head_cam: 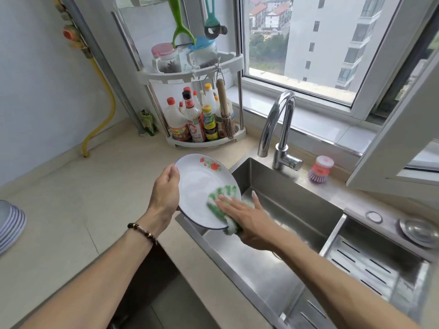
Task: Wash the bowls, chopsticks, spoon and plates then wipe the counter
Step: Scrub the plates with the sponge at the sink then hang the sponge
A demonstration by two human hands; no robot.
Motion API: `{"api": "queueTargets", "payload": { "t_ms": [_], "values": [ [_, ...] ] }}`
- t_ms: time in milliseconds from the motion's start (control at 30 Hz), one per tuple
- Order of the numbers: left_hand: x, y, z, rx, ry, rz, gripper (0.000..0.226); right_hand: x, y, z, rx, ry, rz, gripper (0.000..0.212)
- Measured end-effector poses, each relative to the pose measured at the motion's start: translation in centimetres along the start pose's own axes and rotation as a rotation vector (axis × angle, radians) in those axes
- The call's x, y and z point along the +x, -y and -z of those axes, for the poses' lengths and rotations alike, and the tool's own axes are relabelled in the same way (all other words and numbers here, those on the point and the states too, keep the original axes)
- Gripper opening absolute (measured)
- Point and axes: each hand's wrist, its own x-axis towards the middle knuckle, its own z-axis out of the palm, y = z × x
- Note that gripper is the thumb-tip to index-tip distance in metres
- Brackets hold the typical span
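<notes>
The left hand [166, 193] is holding a white plate [202, 186] by its rim, the grip closed on the edge with the thumb lying over the front, tilting the plate above the near left corner of the steel sink [273, 269]. The right hand [244, 219] is pressing a green and white sponge [222, 198] flat against the lower right part of the plate's face; its fingers are lying straight across the sponge, while the thumb is hidden behind, so I cannot tell whether that grip is closed. Red flowers are showing near the plate's top rim. A beaded bracelet [142, 230] is sitting on the left wrist.

At the far left edge of the pale surface [71, 222], a stack of plates [10, 224] is resting, well apart from the hands. To the right of the basin, a slotted steel tray [363, 269] is sitting in the sink's second section.

Behind the basin, a curved tap [278, 129] is standing, with a purple dish brush [320, 169] just beside it. Farther back in the corner, a white rack [197, 98] is holding sauce bottles [194, 119] and a small bamboo whisk [225, 110] on its lower shelf and two jars [185, 58] on the upper one.
</notes>
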Motion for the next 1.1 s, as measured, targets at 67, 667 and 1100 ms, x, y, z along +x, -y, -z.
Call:
{"api": "queueTargets", "payload": {
  "t_ms": [67,667,1100],
  "values": [
    [-0.1,0.2,-0.4,0.020,-0.095,-0.037,0.035,0.3,1.5,0.1,0.027,-0.028,0.000,0.077],
    [-4.2,1.6,-3.8,-0.142,-0.169,0.052,0.045,0.8,5.9,-1.8,0.156,-0.536,0.079,0.048],
    [-2.1,0.9,-2.9,0.015,-0.233,-0.068,0.038,-0.1,2.9,0.9,0.156,0.011,0.075,0.090]
  ]
}}
